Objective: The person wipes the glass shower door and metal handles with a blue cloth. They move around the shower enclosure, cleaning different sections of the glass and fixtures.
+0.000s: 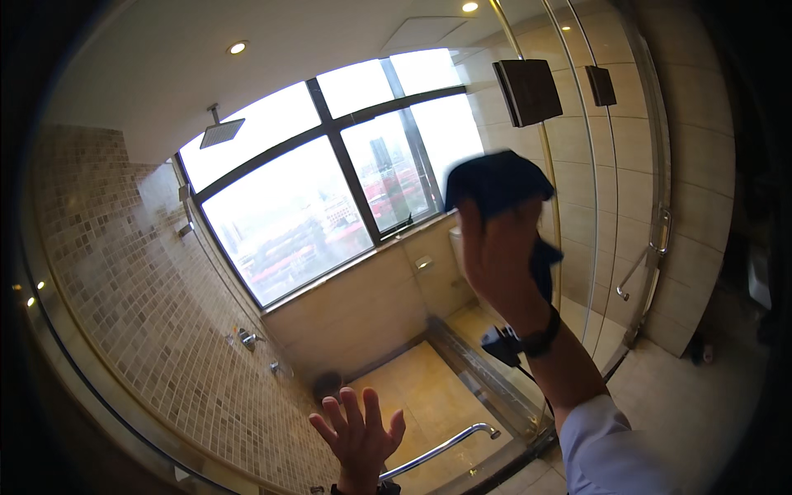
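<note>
My right hand (502, 260) is raised and holds a dark blue cloth (498, 179), which is partly bunched under the fingers. A flap of the cloth hangs beside the wrist. The cloth appears to be at a clear glass panel, though the exact contact cannot be told. Lower down, my left hand (362, 433) is spread with its fingers apart and holds nothing; whether its palm touches the glass is unclear. Just right of that hand runs a chrome bar handle (442, 450). A strap with a small device (502, 344) sits on my right wrist.
Beyond the glass lie a tiled shower floor (396, 383), a mosaic wall (148, 278), a square shower head (223, 133) and a mixer tap (247, 339). A large window (291, 216) fills the back. Dark hinges (529, 93) join glass panels on the right. A stone curb (476, 387) crosses the floor.
</note>
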Demonstrator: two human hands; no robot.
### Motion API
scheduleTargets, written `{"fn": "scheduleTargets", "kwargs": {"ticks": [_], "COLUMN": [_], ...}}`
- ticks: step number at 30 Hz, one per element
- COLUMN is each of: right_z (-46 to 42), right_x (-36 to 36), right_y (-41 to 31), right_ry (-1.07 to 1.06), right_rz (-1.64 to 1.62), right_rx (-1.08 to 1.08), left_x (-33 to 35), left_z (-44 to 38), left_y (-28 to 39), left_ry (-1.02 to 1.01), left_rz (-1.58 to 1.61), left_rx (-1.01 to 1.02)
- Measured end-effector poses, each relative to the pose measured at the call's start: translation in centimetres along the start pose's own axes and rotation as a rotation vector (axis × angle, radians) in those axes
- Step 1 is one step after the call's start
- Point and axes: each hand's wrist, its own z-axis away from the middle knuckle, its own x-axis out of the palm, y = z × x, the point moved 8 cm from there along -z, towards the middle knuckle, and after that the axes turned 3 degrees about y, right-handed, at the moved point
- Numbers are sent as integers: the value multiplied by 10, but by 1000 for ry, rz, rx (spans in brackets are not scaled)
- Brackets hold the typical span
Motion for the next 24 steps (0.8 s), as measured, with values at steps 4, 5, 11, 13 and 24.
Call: {"fn": "scheduleTargets", "kwargs": {"ticks": [4,5,11,13,24], "right_z": [-26,-10,127,145,-46], "right_x": [15,11,-43,-47,21], "right_y": [-76,-90,-102,-62,-132], "right_ry": [-51,-110,-492,-580,24], "right_rz": [-158,-243,-533,-532,-69], "right_rx": [-184,-182,-346,-265,-305], "left_x": [-1,-2,4,6,0], "left_z": [1,1,-1,-2,4], "left_y": [-2,-4,3,3,-4], "left_ry": [-19,-29,-37,-19,-33], "left_rz": [-16,-23,5,8,-30], "left_rx": [1,3,0,-3,1]}}
